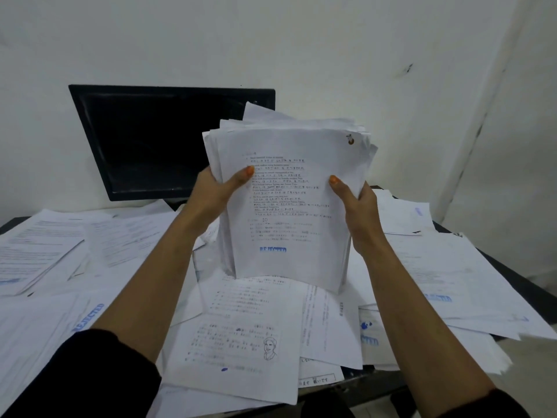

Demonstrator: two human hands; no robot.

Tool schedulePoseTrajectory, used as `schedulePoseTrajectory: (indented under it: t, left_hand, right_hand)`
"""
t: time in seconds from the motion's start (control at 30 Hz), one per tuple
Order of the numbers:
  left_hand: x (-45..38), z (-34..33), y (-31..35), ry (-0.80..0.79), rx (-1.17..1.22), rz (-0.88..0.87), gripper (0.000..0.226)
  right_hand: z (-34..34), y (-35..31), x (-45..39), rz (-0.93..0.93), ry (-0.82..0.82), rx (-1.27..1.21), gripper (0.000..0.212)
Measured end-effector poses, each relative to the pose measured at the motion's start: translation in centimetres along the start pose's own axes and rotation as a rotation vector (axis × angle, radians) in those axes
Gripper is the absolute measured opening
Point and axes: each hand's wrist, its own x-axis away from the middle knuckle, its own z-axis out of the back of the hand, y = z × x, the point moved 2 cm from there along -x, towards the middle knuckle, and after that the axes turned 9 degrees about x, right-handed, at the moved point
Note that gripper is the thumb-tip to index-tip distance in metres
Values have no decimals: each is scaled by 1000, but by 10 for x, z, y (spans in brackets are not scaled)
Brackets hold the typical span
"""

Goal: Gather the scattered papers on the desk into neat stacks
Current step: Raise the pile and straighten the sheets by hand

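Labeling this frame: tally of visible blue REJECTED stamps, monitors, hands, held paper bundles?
Blue REJECTED stamps: 4 (on the held bundle, left sheet, right sheet, partly covered sheet at front)
Monitor: 1
Hands: 2 (left hand, right hand)
Held bundle: 1
Total: 8

Matt white paper sheets (289, 206); monitor (156, 140) looks like dull black plastic, screen faintly glossy.

head cam | looks forward and down | close over desk (512, 267) | faces wall (301, 40)
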Motion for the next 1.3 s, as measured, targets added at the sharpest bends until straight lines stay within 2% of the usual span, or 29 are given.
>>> schedulePoseTrajectory:
  t: [0.07, 0.2, 0.27, 0.33, 0.43, 0.5, 0.63, 0.73, 0.87, 1.03, 1.2, 1.3]
  left_hand:
    - [6, -1, -14, -10, 22, 100, 44]
    - [22, 0, -44, -110, 87, 246, 82]
    - [23, 0, -44, -111, 75, 266, 91]
    - [17, 0, -35, -49, 27, 198, 94]
    - [7, -3, -6, 56, 6, -30, 72]
    - [1, -8, 13, 69, 18, -133, 60]
    - [-9, -20, 24, 3, -58, -170, 54]
    - [-12, -20, 23, 64, -45, -205, 49]
    - [-8, -15, 8, 48, 27, -115, 48]
    - [5, -13, -27, -26, 42, 93, 41]
    - [0, -20, -15, 29, 145, -26, 24]
    - [-5, -22, -7, 35, 207, -39, 27]
  right_hand:
    - [2, 3, 1, -14, -11, 0, 48]
    - [5, -4, 2, 26, -33, -45, 47]
    - [5, -11, 0, 66, -32, -53, 45]
    - [4, -17, -3, 97, -9, -38, 45]
    - [4, -22, -7, 119, 18, -26, 46]
    - [3, -24, -8, 117, -1, -39, 45]
    - [-1, -29, -8, 121, -79, -26, 40]
    - [4, -27, -9, 121, -66, -49, 40]
    - [8, -6, -6, 29, -131, -31, 48]
    - [10, 13, 1, -69, -115, -14, 35]
    - [6, -14, -2, 45, -46, -61, 19]
    - [10, -30, -6, 76, -115, -118, 24]
